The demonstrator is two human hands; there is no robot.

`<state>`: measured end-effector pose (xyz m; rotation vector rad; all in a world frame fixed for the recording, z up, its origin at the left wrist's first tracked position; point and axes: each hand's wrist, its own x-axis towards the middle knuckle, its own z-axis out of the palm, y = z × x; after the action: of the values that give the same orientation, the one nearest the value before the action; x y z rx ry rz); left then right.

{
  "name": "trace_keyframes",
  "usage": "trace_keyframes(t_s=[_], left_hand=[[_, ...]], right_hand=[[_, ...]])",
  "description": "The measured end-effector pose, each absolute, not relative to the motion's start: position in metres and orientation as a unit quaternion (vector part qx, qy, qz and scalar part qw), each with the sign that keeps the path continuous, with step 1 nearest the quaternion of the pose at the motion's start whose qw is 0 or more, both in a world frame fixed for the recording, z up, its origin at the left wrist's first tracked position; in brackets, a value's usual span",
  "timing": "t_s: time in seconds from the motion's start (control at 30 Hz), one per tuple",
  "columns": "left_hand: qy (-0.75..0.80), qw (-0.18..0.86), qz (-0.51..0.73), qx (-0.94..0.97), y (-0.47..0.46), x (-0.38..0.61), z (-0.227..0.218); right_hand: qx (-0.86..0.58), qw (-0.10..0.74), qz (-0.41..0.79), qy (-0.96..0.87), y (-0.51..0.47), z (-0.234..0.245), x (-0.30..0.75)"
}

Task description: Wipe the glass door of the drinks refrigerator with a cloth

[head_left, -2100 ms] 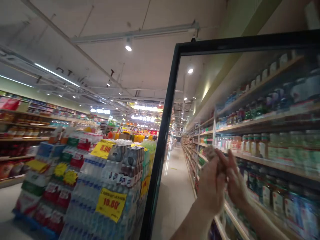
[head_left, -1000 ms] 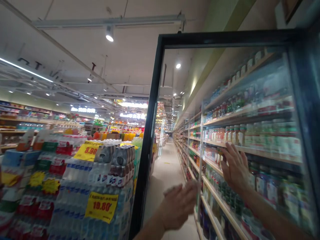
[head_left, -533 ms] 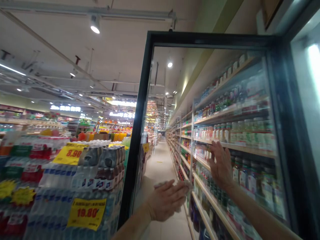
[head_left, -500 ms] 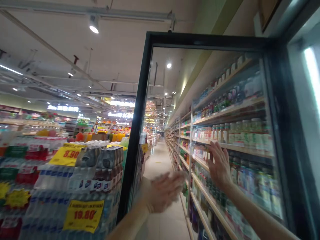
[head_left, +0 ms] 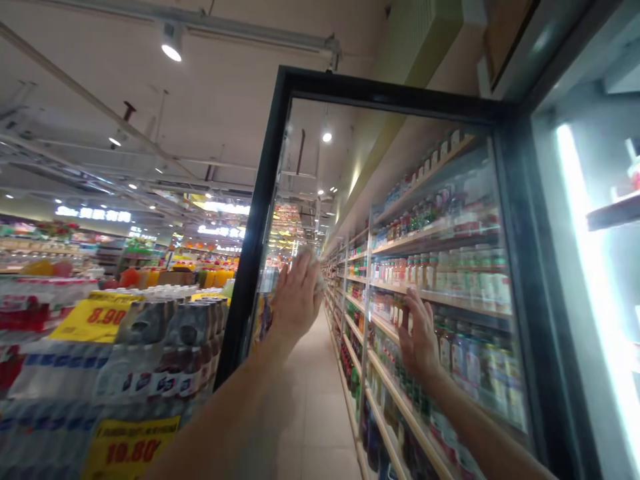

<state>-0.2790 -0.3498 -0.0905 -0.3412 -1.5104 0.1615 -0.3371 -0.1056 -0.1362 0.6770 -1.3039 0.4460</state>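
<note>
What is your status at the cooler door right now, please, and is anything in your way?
Left hand pressing crumpled pale cloth to glass door. Right hand flat on same glass. Bottle display left of door, not blocking.

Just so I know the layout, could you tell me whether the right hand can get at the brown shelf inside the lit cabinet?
Probably not as it stands: the right hand lies flat on the glass door, whose black frame stands between it and the brown shelf.

free: tiled aisle floor | blocked: glass cooler door | blocked: bottle stack
</note>
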Motion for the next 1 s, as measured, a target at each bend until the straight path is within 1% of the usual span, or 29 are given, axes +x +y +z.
trace_keyframes(t_s=[0.03, 0.07, 0.17, 0.2, 0.23, 0.27, 0.33, 0.4, 0.43, 0.47, 0.57, 0.63, 0.67, 0.73, 0.8, 0.83, 0.87, 0.97, 1.0], left_hand=[[-0.681, 0.715, 0.066, -0.143, -0.347, -0.28, -0.088], [-0.676, 0.709, 0.095, -0.179, -0.343, -0.281, -0.09], [-0.624, 0.626, 0.256, -0.391, -0.332, -0.283, -0.102], [-0.616, 0.603, 0.281, -0.423, -0.331, -0.283, -0.102], [-0.622, 0.599, 0.28, -0.419, -0.332, -0.283, -0.096], [-0.641, 0.617, 0.253, -0.38, -0.334, -0.283, -0.086], [-0.677, 0.68, 0.148, -0.24, -0.341, -0.283, -0.062], [-0.682, 0.716, 0.069, -0.132, -0.342, -0.283, -0.049], [-0.681, 0.718, 0.067, -0.126, -0.341, -0.283, -0.05], [-0.678, 0.711, 0.095, -0.16, -0.337, -0.283, -0.056], [-0.641, 0.621, 0.256, -0.373, -0.326, -0.284, -0.08], [-0.636, 0.582, 0.29, -0.416, -0.326, -0.282, -0.077], [-0.652, 0.594, 0.269, -0.386, -0.33, -0.281, -0.068], [-0.69, 0.65, 0.178, -0.264, -0.337, -0.279, -0.045], [-0.702, 0.685, 0.1, -0.167, -0.341, -0.279, -0.035], [-0.703, 0.688, 0.089, -0.157, -0.339, -0.28, -0.039], [-0.701, 0.682, 0.104, -0.183, -0.336, -0.281, -0.05], [-0.644, 0.602, 0.256, -0.396, -0.323, -0.282, -0.097], [-0.618, 0.572, 0.297, -0.45, -0.321, -0.281, -0.107]], right_hand=[[0.306, 0.72, 0.205, -0.588, -0.106, -0.136, -0.336], [0.306, 0.72, 0.208, -0.587, -0.106, -0.136, -0.335], [0.308, 0.716, 0.217, -0.587, -0.106, -0.136, -0.334], [0.31, 0.714, 0.22, -0.588, -0.106, -0.136, -0.334], [0.311, 0.713, 0.222, -0.588, -0.106, -0.136, -0.335], [0.312, 0.713, 0.224, -0.587, -0.106, -0.136, -0.335], [0.315, 0.713, 0.225, -0.585, -0.105, -0.137, -0.336], [0.318, 0.715, 0.223, -0.582, -0.104, -0.137, -0.336], [0.318, 0.715, 0.222, -0.581, -0.104, -0.137, -0.337], [0.319, 0.714, 0.221, -0.582, -0.103, -0.137, -0.337], [0.319, 0.713, 0.22, -0.585, -0.103, -0.137, -0.337], [0.32, 0.712, 0.221, -0.585, -0.103, -0.137, -0.337], [0.32, 0.713, 0.221, -0.584, -0.103, -0.138, -0.337], [0.319, 0.712, 0.222, -0.585, -0.102, -0.137, -0.336], [0.318, 0.709, 0.221, -0.589, -0.102, -0.137, -0.335], [0.318, 0.709, 0.219, -0.59, -0.102, -0.137, -0.335], [0.318, 0.71, 0.217, -0.59, -0.102, -0.137, -0.334], [0.319, 0.713, 0.214, -0.587, -0.102, -0.136, -0.333], [0.319, 0.714, 0.214, -0.586, -0.102, -0.136, -0.333]])
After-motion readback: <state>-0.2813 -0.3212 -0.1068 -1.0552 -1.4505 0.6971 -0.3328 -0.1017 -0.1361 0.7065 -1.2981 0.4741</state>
